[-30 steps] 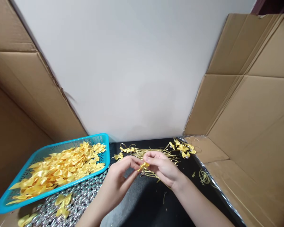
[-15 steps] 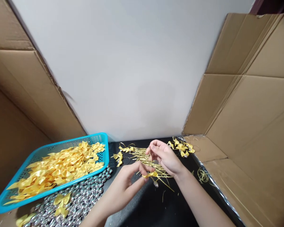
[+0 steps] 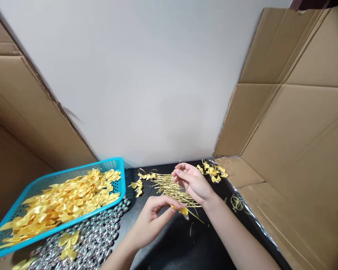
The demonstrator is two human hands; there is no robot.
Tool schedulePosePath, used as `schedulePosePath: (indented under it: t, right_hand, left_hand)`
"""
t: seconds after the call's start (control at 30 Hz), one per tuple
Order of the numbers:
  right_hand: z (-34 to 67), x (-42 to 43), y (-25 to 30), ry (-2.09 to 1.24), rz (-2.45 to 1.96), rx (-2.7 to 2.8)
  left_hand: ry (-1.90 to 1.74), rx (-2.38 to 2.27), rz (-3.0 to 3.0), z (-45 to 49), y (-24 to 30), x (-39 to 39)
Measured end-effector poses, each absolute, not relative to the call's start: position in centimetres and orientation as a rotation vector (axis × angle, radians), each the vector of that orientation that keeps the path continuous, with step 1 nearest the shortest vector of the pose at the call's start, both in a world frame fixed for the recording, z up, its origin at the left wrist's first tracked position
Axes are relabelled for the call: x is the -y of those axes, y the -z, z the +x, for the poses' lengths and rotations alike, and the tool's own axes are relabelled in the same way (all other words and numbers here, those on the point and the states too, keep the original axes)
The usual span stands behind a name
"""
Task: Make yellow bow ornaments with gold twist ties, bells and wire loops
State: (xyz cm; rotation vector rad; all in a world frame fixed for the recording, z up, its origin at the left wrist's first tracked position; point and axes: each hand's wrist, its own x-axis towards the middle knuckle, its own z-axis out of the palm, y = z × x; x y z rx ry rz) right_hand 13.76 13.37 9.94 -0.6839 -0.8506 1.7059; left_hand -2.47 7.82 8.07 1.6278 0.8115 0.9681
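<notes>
Hands have split since a second ago. Then both met on one yellow bow. Now the left hand (image 3: 153,219) alone keeps it, fingers clamped on the yellow bow (image 3: 183,211), right of the blue tray (image 3: 123,180) and low over the table (image 3: 174,247). The right hand (image 3: 193,183) has lifted, farther right of the tray, fingers pinched together, probably on a strand too fine to confirm. I read a tie being drawn tight. The gold cord bundle (image 3: 165,184) lies just right of the tray.

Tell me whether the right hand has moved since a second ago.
Yes. The right hand lifted off the small yellow satin bow, back toward the heap of gold cords.
</notes>
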Motion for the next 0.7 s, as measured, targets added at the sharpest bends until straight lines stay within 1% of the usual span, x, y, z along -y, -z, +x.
schedulePosePath:
  t: [0.37,0.7]
  right_hand:
    - [14.3,-16.0,-7.3,-1.613,-0.757,0.738]
    - [15.3,-17.9,-5.0,-1.642,-0.856,0.724]
  left_hand:
    - [-0.853,-0.766,1.362,-1.6,-6.9,-7.8]
    - [-0.831,-0.805,1.306,-1.4,-7.0,-7.8]
